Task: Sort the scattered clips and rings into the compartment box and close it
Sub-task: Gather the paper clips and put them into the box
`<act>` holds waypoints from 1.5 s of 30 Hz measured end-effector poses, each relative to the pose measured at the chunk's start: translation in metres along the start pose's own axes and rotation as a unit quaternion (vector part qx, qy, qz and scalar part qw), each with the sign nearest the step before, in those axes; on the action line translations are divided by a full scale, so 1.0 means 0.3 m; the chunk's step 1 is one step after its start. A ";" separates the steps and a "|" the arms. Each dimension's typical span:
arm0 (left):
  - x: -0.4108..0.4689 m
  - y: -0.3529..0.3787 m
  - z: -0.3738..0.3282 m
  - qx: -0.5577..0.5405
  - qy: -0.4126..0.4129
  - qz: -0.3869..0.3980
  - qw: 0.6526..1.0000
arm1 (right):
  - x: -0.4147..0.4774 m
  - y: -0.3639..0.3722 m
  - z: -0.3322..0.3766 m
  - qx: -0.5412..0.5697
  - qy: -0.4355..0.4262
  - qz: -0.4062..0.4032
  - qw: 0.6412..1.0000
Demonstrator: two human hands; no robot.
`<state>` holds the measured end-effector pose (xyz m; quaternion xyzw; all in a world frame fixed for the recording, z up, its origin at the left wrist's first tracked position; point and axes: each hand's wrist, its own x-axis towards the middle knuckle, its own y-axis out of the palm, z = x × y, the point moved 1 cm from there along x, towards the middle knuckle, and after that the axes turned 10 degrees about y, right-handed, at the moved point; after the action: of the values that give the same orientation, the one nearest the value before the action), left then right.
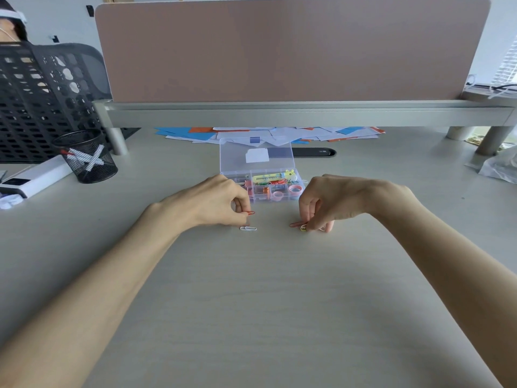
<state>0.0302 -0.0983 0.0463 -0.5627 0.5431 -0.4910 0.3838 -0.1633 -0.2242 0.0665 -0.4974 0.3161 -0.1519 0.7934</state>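
Note:
A clear compartment box [297,182] stands open on the desk, its lid [256,155] tilted up at the back. Inside lie coloured paper clips, orange binder clips, pink rings and a yellow item. My left hand [212,201] pinches a red paper clip [249,212] just in front of the box. A white paper clip [248,228] lies on the desk below that hand. My right hand [330,201] pinches an orange-red paper clip [295,224] at the desk surface, with a yellow clip [303,227] right under its fingertips.
A black mesh pen cup [86,158] stands at the left, with a white device [33,177] beside it. Blue, white and orange papers [268,134] lie under a raised shelf [307,113] behind the box. A plastic bag [500,166] sits at the far right.

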 end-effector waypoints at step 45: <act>-0.010 -0.009 -0.032 0.040 -0.105 0.050 0.992 | 0.006 -0.017 0.000 0.045 -0.050 -0.049 0.997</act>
<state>0.0217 -0.0940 0.0508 -0.5675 0.5072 -0.4308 0.4849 -0.1615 -0.2276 0.0703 -0.4832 0.2438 -0.1793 0.8215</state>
